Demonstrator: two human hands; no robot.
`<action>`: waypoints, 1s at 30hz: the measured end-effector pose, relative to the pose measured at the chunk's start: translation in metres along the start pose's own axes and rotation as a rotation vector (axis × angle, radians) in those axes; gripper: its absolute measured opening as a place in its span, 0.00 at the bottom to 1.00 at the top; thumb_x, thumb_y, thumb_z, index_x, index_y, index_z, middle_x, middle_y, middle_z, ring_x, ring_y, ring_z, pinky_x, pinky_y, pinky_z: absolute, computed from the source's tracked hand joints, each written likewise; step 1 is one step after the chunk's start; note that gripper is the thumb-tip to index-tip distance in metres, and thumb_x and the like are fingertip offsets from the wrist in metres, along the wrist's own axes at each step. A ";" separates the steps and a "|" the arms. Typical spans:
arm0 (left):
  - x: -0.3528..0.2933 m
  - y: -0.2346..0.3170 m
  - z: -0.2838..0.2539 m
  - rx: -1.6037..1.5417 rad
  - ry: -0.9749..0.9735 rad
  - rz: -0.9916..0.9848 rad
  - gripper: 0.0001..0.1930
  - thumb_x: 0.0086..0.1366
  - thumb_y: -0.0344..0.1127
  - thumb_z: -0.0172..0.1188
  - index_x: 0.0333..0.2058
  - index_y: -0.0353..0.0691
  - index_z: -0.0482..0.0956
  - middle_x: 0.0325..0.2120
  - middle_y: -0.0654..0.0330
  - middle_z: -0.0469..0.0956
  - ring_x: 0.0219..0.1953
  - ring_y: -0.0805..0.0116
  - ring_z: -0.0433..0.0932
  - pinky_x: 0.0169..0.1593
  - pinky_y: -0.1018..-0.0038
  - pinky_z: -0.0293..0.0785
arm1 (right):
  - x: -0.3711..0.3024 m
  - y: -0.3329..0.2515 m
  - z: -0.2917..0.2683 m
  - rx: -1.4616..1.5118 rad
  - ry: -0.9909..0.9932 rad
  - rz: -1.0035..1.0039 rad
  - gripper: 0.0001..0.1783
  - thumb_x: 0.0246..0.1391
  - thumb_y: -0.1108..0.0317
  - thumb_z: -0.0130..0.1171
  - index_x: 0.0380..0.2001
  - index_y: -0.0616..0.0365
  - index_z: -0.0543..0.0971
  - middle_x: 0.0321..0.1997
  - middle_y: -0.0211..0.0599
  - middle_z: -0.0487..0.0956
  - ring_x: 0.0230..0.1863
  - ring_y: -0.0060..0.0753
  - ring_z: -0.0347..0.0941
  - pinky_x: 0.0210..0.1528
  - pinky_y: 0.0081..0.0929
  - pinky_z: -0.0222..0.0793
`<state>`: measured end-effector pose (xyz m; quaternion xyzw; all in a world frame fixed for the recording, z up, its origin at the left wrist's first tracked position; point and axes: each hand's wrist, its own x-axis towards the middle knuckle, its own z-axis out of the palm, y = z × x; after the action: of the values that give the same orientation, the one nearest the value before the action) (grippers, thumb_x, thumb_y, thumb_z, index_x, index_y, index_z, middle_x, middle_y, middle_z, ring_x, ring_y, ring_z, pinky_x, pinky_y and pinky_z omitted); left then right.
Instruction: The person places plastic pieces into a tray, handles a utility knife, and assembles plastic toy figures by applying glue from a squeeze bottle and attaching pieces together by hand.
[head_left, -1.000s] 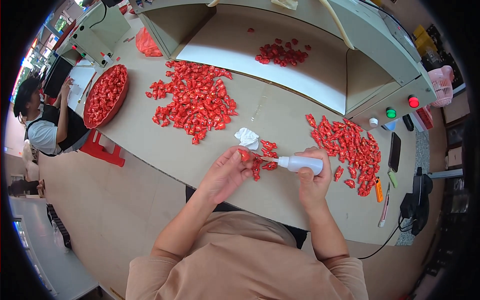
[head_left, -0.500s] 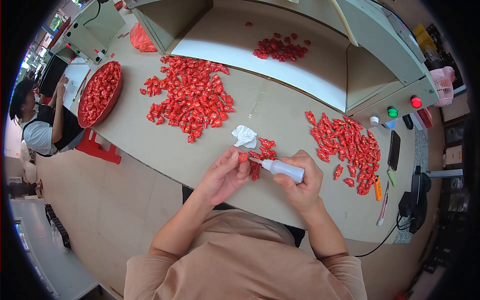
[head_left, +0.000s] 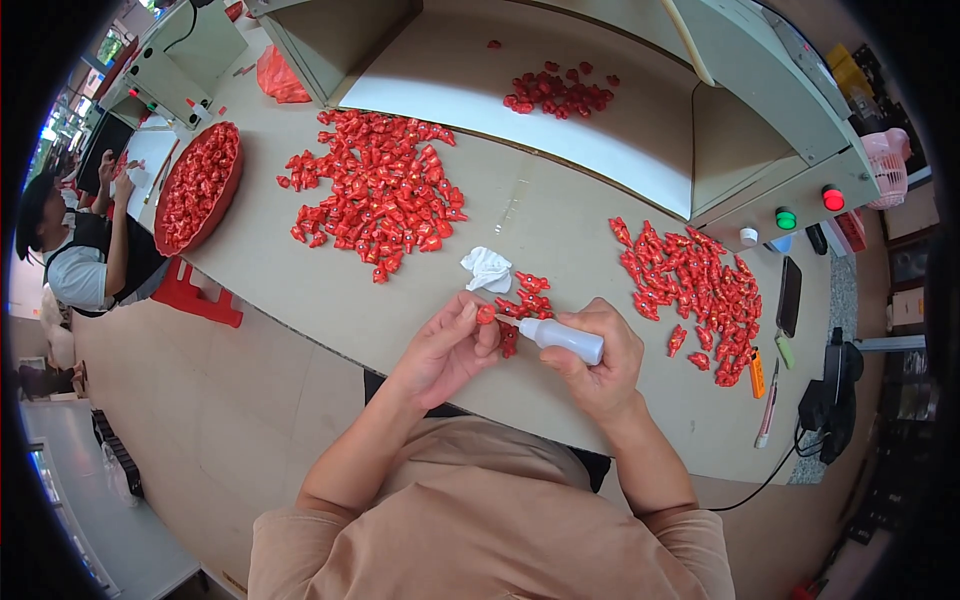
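My left hand [head_left: 445, 345] pinches a small red piece [head_left: 486, 313] between thumb and fingers above the table's near edge. Closed around a white squeeze bottle [head_left: 565, 340] with a narrow tip is my right hand [head_left: 608, 365]. The bottle lies tilted, its tip pointing left, at or very close to the red piece; actual contact is too small to make out. Just beyond both hands a few red figurines [head_left: 531, 284] lie in a small group, partly hidden by the bottle and fingers. A crumpled white tissue [head_left: 488, 270] rests beside them.
Red figurines form a large pile [head_left: 380, 190] at left and another [head_left: 695, 290] at right. A red basin [head_left: 205, 190] is full of more. Small red parts [head_left: 558, 92] lie inside the open-fronted cabinet [head_left: 770, 180]. A phone [head_left: 788, 297], orange box [head_left: 757, 374] and knife [head_left: 768, 405] sit right. A co-worker [head_left: 90, 240] works far left.
The bottle and my right hand have shifted very slightly left, while my left hand keeps its hold on the red piece. At far left, the co-worker's hands have moved.
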<state>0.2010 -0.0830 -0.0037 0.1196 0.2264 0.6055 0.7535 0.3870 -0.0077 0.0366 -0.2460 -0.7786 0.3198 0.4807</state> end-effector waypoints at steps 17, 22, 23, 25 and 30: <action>-0.003 -0.001 0.002 0.039 -0.002 0.017 0.06 0.70 0.39 0.50 0.42 0.46 0.68 0.34 0.63 0.76 0.32 0.77 0.70 0.37 0.78 0.66 | 0.001 -0.002 -0.004 -0.020 0.003 -0.002 0.21 0.37 0.63 0.75 0.32 0.59 0.75 0.23 0.36 0.75 0.21 0.32 0.68 0.21 0.25 0.63; -0.003 -0.001 0.002 0.059 -0.006 0.009 0.07 0.70 0.39 0.50 0.42 0.45 0.68 0.34 0.63 0.76 0.32 0.77 0.70 0.37 0.79 0.66 | 0.002 -0.003 -0.005 -0.010 0.012 -0.004 0.21 0.37 0.63 0.75 0.32 0.59 0.75 0.23 0.36 0.75 0.21 0.32 0.68 0.22 0.25 0.63; -0.002 -0.001 0.001 0.063 -0.015 0.012 0.07 0.70 0.39 0.50 0.42 0.45 0.68 0.34 0.63 0.76 0.33 0.77 0.70 0.37 0.79 0.66 | 0.002 -0.003 -0.005 -0.013 0.010 -0.004 0.21 0.37 0.63 0.75 0.32 0.59 0.75 0.24 0.35 0.76 0.21 0.32 0.68 0.22 0.25 0.63; -0.002 -0.001 0.001 0.068 -0.025 0.015 0.07 0.70 0.39 0.50 0.42 0.45 0.68 0.34 0.63 0.76 0.33 0.77 0.70 0.37 0.79 0.66 | 0.002 -0.003 -0.005 -0.016 0.009 -0.003 0.21 0.37 0.64 0.75 0.31 0.59 0.75 0.24 0.35 0.76 0.21 0.32 0.69 0.22 0.25 0.64; -0.003 -0.002 0.006 0.067 0.028 0.030 0.06 0.70 0.38 0.50 0.42 0.46 0.68 0.37 0.63 0.77 0.35 0.78 0.71 0.37 0.79 0.66 | 0.000 -0.003 -0.007 -0.013 0.006 0.016 0.21 0.37 0.64 0.75 0.31 0.59 0.75 0.24 0.35 0.76 0.22 0.32 0.69 0.22 0.25 0.64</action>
<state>0.2053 -0.0860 0.0013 0.1397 0.2555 0.6105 0.7365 0.3927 -0.0078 0.0412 -0.2563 -0.7773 0.3177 0.4787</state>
